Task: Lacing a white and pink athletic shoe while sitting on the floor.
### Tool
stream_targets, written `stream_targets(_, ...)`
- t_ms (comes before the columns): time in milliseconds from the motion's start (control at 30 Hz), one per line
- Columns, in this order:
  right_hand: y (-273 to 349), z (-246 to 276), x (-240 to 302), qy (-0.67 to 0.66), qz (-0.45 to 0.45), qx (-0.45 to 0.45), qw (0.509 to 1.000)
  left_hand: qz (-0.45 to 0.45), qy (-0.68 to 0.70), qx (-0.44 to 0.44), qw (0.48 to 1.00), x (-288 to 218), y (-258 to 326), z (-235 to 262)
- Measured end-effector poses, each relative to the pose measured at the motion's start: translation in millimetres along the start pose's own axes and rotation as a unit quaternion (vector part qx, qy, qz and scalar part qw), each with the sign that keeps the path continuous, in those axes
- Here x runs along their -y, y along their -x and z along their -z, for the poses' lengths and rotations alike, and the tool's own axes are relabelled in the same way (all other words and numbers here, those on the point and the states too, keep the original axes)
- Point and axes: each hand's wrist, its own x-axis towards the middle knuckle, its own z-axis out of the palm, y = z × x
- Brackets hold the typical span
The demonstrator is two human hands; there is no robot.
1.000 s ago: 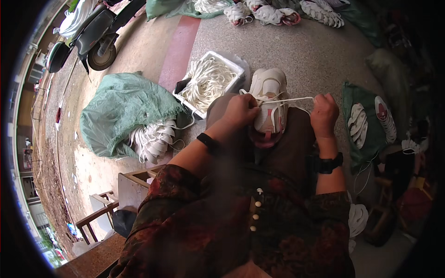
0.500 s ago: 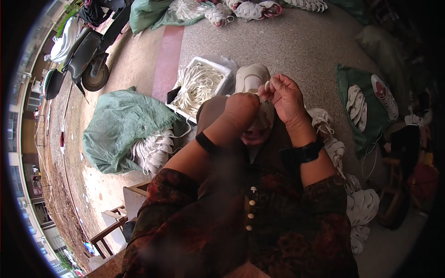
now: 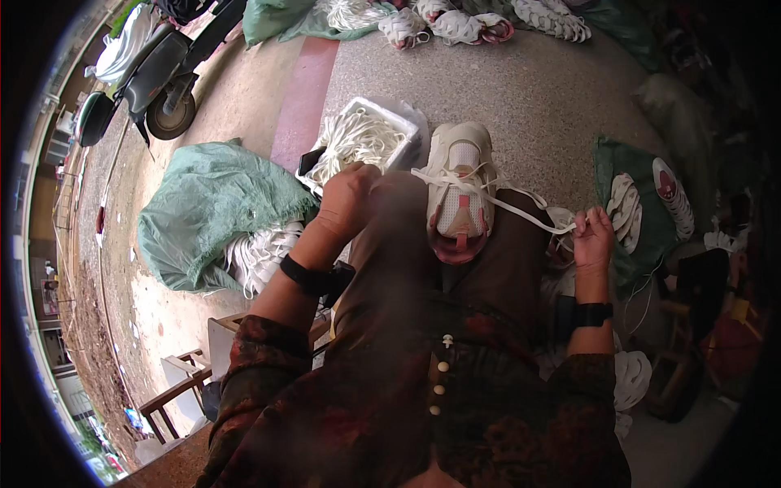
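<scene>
A cream sneaker with pink and red trim rests across my thighs, its toe pointing away from me. White shoelace crosses its upper. To the right of the shoe, my right hand pinches one length of the lace and holds it stretched out. Another lace end sticks out at the shoe's left side, apart from my left hand. That hand is closed in front of the lace box; its fingertips are hidden, so what it may hold does not show.
A white foam box heaped with white laces stands ahead on the left. Beside it a green sack spills white shoe parts. More shoe parts lie on green cloth at right. A scooter stands far left.
My hands have parted from over the shoe: the left moved left toward the lace box, the right moved right and down, drawing the lace out. The shoe is now in plain view.
</scene>
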Motion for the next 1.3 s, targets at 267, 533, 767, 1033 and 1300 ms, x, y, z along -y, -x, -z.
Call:
stream_targets(267,11,-14,30,0.014,0.036,0.004,0.999,0.037,0.018,0.108,0.993,-91,-49,-60)
stream_targets(533,21,-20,18,0.026,0.063,-0.136,0.988,-0.124,0.006,0.070,0.990,-69,-40,-72)
stream_targets(767,20,-7,25,0.013,0.072,-0.032,0.997,-0.160,-0.017,0.105,0.981,-79,-45,-62)
stream_targets(1033,55,160,67,0.479,0.320,-0.169,0.800,0.003,-0.144,0.021,0.989,81,43,56)
stream_targets(1300,53,105,57,0.499,-0.151,-0.095,0.848,0.258,-0.186,0.116,0.941,134,124,51)
